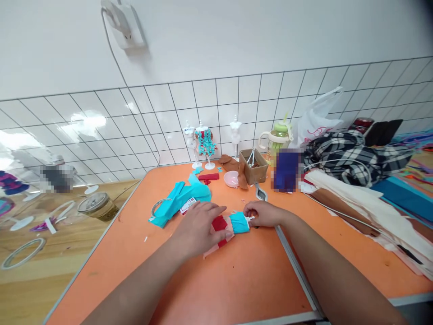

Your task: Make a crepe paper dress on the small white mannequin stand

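Observation:
A small white mannequin [251, 218] lies on its side on the orange table, wrapped in a turquoise top [239, 223] with a red and pink skirt piece [219, 223] below it. My right hand [265, 214] is closed, its fingertips pinching at the mannequin's neck end. Over the skirt piece rests my left hand [200, 229], thumb lying on the red part and fingers stretched out above it. Just beyond the left hand are a turquoise strip of material [179, 201], a roll of tape [159, 207] and a white label [187, 206].
Dressed [205, 143] and bare mannequins [235, 135] stand by the tiled wall. Near them are a cardboard box [253, 167], a pink dish [231, 179] and a green-lidded jug [280, 137]. Plaid cloth [338, 155] and material strips [365, 212] fill the right. A metal seam [296, 266] crosses the tabletop.

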`<action>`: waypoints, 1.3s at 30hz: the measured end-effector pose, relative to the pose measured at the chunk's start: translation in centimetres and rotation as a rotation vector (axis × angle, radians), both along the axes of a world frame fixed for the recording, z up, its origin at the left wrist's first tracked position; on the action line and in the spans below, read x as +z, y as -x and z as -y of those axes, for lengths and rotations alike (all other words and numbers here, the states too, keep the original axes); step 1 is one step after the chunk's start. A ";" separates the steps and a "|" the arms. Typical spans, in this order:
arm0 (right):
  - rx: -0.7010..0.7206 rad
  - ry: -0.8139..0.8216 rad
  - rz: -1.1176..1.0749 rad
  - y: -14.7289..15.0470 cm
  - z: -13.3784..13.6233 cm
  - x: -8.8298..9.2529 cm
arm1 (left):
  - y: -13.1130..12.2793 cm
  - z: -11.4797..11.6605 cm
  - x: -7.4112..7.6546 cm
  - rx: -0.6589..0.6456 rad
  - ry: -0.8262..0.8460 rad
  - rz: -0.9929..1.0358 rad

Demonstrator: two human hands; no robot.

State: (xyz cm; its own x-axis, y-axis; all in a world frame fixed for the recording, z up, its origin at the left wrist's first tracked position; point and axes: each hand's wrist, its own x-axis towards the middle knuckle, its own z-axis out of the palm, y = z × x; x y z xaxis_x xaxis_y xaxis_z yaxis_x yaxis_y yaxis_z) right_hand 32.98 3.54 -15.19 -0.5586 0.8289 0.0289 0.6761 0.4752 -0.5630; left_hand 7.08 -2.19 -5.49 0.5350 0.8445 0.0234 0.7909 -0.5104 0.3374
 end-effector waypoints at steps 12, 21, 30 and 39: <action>-0.033 -0.558 0.095 4.0 2.4 16.5 | 0.9 -0.9 4.9 0.145 0.112 0.245; -0.069 -0.513 -0.144 10.0 2.4 18.9 | 6.7 -5.1 3.7 -0.069 0.649 0.901; -0.010 -0.100 -0.440 9.8 1.1 13.6 | 7.9 -6.4 1.8 0.000 0.603 1.236; -0.215 -0.056 -0.439 10.8 0.8 13.1 | 7.5 -6.4 2.1 0.147 0.502 1.161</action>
